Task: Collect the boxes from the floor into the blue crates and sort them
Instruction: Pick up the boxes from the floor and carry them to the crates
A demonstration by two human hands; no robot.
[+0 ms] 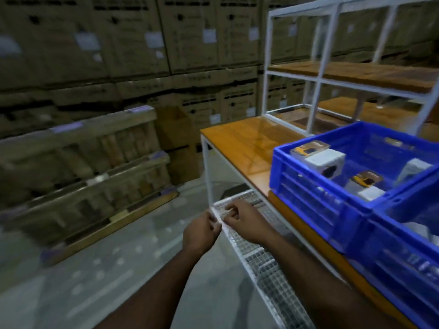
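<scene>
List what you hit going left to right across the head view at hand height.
Wooden pallets leaning against the stacked cartons → left hand → right hand over the wire shelf → blue crate on the wooden table top.

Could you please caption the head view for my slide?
Both hands meet beside a table holding blue crates of boxes.

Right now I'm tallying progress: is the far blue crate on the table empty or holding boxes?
Holding boxes. The far blue crate has several small boxes lying loosely inside, with bare floor between them, so it isn't full.
</scene>
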